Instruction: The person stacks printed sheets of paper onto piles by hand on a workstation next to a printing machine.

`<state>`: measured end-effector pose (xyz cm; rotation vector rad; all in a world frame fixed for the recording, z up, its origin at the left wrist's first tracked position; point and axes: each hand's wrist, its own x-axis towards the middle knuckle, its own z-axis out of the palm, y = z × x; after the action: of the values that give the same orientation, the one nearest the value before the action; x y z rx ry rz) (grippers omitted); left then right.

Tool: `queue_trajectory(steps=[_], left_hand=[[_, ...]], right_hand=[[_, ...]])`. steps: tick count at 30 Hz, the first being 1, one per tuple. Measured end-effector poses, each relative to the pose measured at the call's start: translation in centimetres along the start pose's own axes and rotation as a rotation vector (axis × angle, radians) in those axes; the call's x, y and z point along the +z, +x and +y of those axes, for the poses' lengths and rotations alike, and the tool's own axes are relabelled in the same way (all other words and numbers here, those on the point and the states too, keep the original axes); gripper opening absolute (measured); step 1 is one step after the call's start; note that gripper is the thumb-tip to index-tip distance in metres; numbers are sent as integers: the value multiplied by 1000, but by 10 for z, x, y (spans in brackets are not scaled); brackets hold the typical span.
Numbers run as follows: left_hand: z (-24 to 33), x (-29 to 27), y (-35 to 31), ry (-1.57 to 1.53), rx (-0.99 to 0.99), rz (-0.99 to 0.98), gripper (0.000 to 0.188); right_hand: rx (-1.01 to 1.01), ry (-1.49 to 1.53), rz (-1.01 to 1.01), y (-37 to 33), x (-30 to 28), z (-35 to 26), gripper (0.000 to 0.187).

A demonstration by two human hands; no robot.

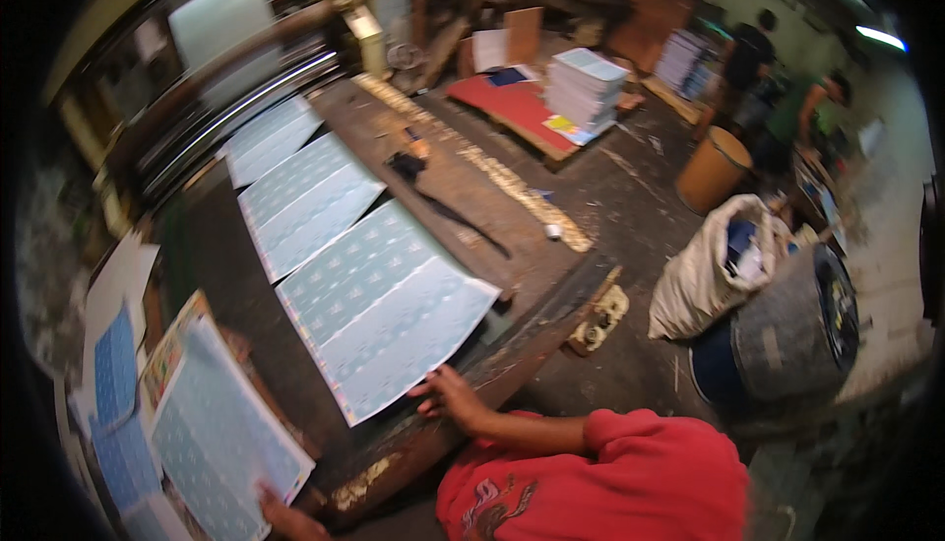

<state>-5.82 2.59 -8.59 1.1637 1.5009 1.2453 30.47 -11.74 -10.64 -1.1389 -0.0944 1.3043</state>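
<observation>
My left hand point(285, 516) grips the lower edge of a pale blue-green printed sheet point(221, 423). Its thumb lies on top, while the other fingers are hidden beneath. That sheet is slightly blurred over the stack at the left. My right hand point(451, 399) reaches to the near edge of another patterned sheet point(389, 310) on the dark machine bed, its fingers apart beside the paper. Two similar sheets, a middle one point(310, 201) and a far one point(273, 139), follow in a row toward the metal rollers point(241, 98).
Blue printed sheets point(116, 369) lie at the far left. A black tool point(406, 164) rests on the wooden board. Beyond are a red-topped platform point(492, 108) with a paper stack point(584, 88), a white sack point(704, 275), a drum point(778, 329), a brown bin point(714, 169) and two people.
</observation>
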Motion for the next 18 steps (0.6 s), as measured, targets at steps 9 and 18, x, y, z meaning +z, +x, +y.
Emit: queue_trajectory(steps=[9, 18], left_hand=[[105, 58, -90, 542, 355, -281, 41], [114, 73, -129, 558, 896, -884, 35]], right_hand=[[-4, 64, -133, -25, -22, -21, 54], [154, -59, -203, -17, -6, -25, 43]])
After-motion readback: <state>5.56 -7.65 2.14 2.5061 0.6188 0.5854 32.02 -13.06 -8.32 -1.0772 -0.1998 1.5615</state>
